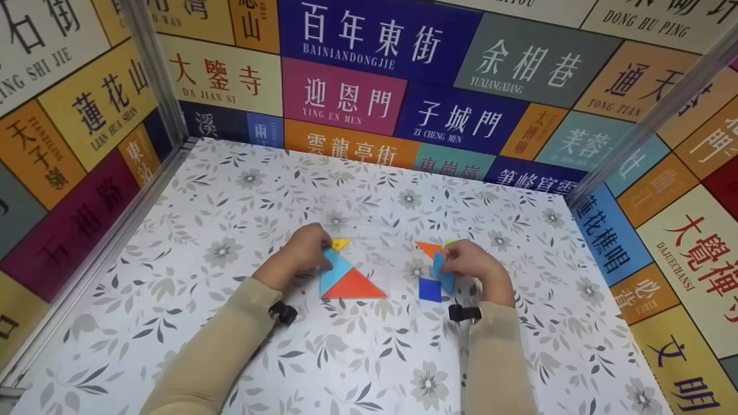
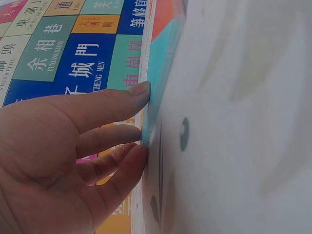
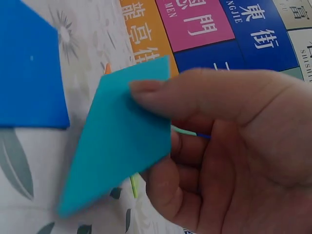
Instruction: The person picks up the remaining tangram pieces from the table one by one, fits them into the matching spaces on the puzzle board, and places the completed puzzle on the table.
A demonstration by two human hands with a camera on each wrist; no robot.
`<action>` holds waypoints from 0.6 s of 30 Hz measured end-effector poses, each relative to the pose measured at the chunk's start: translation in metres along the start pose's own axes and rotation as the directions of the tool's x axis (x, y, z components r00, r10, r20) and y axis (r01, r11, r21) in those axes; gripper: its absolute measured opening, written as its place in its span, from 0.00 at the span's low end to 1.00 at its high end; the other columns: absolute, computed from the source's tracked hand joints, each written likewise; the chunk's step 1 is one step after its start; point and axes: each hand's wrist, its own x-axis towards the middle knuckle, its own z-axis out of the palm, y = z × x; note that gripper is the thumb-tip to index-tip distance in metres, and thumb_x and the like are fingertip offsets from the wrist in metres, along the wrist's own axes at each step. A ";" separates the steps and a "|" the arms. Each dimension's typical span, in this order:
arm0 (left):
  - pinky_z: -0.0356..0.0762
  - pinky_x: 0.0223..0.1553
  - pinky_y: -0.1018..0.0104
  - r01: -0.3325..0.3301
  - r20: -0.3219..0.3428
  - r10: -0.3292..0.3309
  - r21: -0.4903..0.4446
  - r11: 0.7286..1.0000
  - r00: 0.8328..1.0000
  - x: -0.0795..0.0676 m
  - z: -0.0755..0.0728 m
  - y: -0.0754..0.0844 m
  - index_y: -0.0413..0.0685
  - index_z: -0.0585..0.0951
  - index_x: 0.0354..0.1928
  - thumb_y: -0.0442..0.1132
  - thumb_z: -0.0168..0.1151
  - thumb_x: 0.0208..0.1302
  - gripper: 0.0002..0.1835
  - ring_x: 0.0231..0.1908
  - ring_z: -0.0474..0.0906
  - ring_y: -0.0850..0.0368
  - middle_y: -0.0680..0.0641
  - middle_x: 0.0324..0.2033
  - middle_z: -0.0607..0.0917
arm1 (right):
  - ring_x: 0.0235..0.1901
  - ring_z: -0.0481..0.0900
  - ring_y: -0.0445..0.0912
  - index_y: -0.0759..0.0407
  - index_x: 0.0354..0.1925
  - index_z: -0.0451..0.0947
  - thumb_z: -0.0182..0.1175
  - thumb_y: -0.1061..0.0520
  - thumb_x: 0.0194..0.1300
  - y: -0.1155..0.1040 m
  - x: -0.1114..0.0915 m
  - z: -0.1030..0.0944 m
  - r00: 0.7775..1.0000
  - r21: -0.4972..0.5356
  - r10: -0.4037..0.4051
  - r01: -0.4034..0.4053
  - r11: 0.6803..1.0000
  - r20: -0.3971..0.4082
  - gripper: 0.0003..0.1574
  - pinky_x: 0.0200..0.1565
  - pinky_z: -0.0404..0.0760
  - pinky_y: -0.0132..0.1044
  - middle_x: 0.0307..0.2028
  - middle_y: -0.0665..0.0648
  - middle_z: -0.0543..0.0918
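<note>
Mid-frame, the left hand (image 1: 302,249) touches the cyan piece (image 1: 332,275) with loosely spread fingers; light, even pressure should keep its seam with the red piece (image 1: 354,287) tight. Right of centre, the right hand (image 1: 470,260) pinches the blue piece (image 1: 444,282), tilted near the square (image 1: 429,290); a light edge grip suits it.

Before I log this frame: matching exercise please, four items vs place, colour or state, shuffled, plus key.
Column 1
1. Left hand
2. Right hand
3. Red triangle
4. Square

Column 2
A. Dark blue, lying flat
B. Edge to edge with the light-blue piece
C. Fingertips on the light-blue piece
D. Pinches a blue piece near the square

Pairs: 1-C, 2-D, 3-B, 4-A
</note>
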 end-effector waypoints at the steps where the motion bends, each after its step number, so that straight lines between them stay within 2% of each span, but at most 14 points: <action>1: 0.80 0.61 0.53 0.004 0.000 -0.004 -0.002 1.000 1.000 0.000 0.000 0.000 0.38 0.90 0.49 0.36 0.85 0.45 0.25 0.50 0.80 0.45 0.43 0.47 0.84 | 0.28 0.72 0.45 0.56 0.34 0.76 0.68 0.62 0.60 -0.002 0.001 0.001 1.000 0.030 -0.014 0.014 0.999 -0.006 0.08 0.34 0.74 0.37 0.26 0.48 0.75; 4: 0.80 0.61 0.52 0.009 0.003 -0.009 -0.004 1.000 1.000 0.000 0.000 0.000 0.38 0.90 0.49 0.36 0.85 0.45 0.25 0.50 0.80 0.45 0.42 0.48 0.84 | 0.25 0.69 0.44 0.56 0.33 0.71 0.64 0.65 0.59 -0.005 0.003 0.006 0.997 0.120 -0.070 0.072 0.990 -0.022 0.10 0.31 0.71 0.35 0.24 0.48 0.71; 8: 0.79 0.61 0.52 0.016 0.006 -0.016 -0.006 1.000 1.000 0.000 0.000 0.000 0.38 0.90 0.50 0.36 0.85 0.46 0.25 0.50 0.79 0.44 0.42 0.48 0.84 | 0.22 0.64 0.44 0.55 0.31 0.65 0.58 0.69 0.60 -0.011 0.007 0.013 0.990 0.247 -0.143 0.142 0.959 -0.016 0.13 0.27 0.66 0.36 0.20 0.46 0.66; 9: 0.79 0.61 0.52 0.015 0.004 -0.015 -0.006 1.000 1.000 -0.001 0.000 0.000 0.38 0.90 0.50 0.36 0.84 0.46 0.25 0.50 0.79 0.44 0.42 0.48 0.84 | 0.23 0.69 0.45 0.55 0.30 0.64 0.57 0.70 0.61 -0.012 0.009 0.015 0.988 0.277 -0.154 0.151 0.949 -0.010 0.14 0.28 0.68 0.36 0.20 0.46 0.68; 10: 0.79 0.61 0.52 0.013 0.003 -0.013 -0.007 1.000 1.000 -0.001 0.000 0.000 0.38 0.90 0.50 0.36 0.84 0.46 0.25 0.50 0.79 0.44 0.42 0.48 0.84 | 0.25 0.76 0.47 0.55 0.30 0.64 0.56 0.70 0.61 -0.013 0.010 0.017 0.987 0.305 -0.163 0.156 0.939 -0.002 0.13 0.29 0.71 0.36 0.21 0.49 0.74; 13: 0.79 0.61 0.52 0.010 0.001 -0.010 -0.009 1.000 1.000 -0.001 -0.001 0.000 0.38 0.89 0.50 0.36 0.84 0.46 0.26 0.51 0.80 0.43 0.42 0.48 0.84 | 0.37 0.89 0.55 0.55 0.30 0.66 0.56 0.69 0.63 -0.016 0.015 0.022 0.986 0.342 -0.168 0.158 0.926 0.002 0.12 0.33 0.81 0.35 0.28 0.60 0.87; 15: 0.79 0.61 0.52 0.015 0.005 -0.015 -0.011 1.000 1.000 -0.001 -0.001 0.000 0.38 0.89 0.50 0.36 0.84 0.46 0.26 0.51 0.80 0.44 0.42 0.48 0.84 | 0.44 0.91 0.58 0.56 0.31 0.68 0.57 0.68 0.64 -0.017 0.019 0.025 0.987 0.357 -0.162 0.152 0.921 -0.003 0.10 0.35 0.85 0.34 0.35 0.64 0.90; 16: 0.79 0.62 0.52 0.021 0.010 -0.021 -0.012 1.000 1.000 -0.001 -0.001 0.001 0.38 0.89 0.51 0.37 0.84 0.47 0.26 0.51 0.80 0.44 0.42 0.48 0.83 | 0.42 0.91 0.55 0.56 0.32 0.69 0.58 0.67 0.64 -0.018 0.021 0.026 0.987 0.359 -0.159 0.151 0.921 -0.007 0.10 0.34 0.85 0.34 0.36 0.64 0.91; 18: 0.79 0.62 0.52 0.032 0.015 -0.032 -0.014 0.999 0.999 -0.001 -0.002 0.002 0.38 0.89 0.51 0.37 0.84 0.47 0.26 0.52 0.80 0.45 0.42 0.49 0.83 | 0.38 0.90 0.50 0.56 0.32 0.70 0.60 0.66 0.65 -0.019 0.023 0.028 0.987 0.368 -0.159 0.155 0.917 -0.019 0.10 0.33 0.84 0.33 0.33 0.59 0.89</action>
